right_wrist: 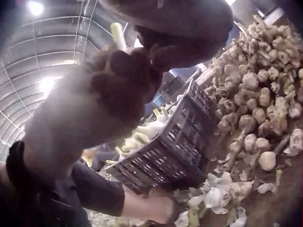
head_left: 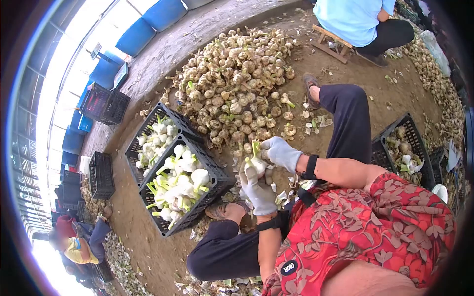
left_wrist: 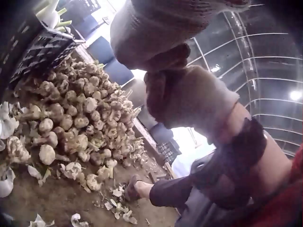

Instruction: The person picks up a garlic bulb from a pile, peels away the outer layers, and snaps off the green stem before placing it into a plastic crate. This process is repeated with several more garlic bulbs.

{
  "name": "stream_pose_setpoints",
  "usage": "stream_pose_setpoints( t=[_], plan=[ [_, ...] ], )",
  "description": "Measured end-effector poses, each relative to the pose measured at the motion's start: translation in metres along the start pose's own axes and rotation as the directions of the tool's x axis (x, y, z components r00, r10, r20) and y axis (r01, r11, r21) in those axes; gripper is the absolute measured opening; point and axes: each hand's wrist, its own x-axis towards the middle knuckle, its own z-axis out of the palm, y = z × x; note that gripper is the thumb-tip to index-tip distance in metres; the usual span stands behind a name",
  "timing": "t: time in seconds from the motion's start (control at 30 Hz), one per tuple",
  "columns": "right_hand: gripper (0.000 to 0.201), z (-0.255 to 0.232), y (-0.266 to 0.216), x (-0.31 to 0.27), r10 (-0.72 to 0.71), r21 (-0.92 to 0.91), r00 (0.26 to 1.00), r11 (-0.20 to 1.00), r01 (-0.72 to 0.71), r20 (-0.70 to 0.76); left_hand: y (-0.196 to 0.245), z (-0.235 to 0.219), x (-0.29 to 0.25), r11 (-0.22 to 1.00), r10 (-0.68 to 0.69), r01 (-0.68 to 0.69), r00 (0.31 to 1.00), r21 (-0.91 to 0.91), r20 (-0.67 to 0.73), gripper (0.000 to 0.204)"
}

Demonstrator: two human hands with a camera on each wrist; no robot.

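Observation:
Both hands wear pale gloves and meet at one white garlic bulb (head_left: pixel 256 165) with a short green stem, seen in the head view. My left hand (head_left: pixel 258 195) grips the bulb from below, its fingers around the side. From the other side, the curled fingers of my right hand (head_left: pixel 282 154) pinch at the bulb near the stem. In the right wrist view the green stem (right_wrist: pixel 118 36) sticks up beside the left hand (right_wrist: pixel 94 94), and the gloves hide most of the bulb. In the left wrist view the right hand (left_wrist: pixel 189 99) is curled close against the left.
A large heap of unpeeled garlic (head_left: pixel 237 84) lies ahead. Black crates of cleaned garlic (head_left: pixel 182 182) stand beside the left leg; another crate (head_left: pixel 402 148) sits on the right. Peeled skins (head_left: pixel 284 197) litter the ground. A person in a blue shirt (head_left: pixel 348 22) sits nearby.

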Motion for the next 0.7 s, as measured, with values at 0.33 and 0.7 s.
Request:
stream_pose_setpoints(
  t=[0.33,0.7],
  plan=[
    [0.037,-0.055,0.033,0.048,0.098,-0.791,0.932,0.564,0.236,0.349,0.02,-0.001,-0.024,0.935,-0.197,0.252,0.954,-0.248,0.227,0.07],
    [0.041,-0.033,-0.064,-0.009,-0.258,-0.098,0.888,0.943,0.317,0.38,0.017,-0.013,-0.006,0.952,-0.083,0.125,0.984,-0.278,0.159,0.052]
  ],
)
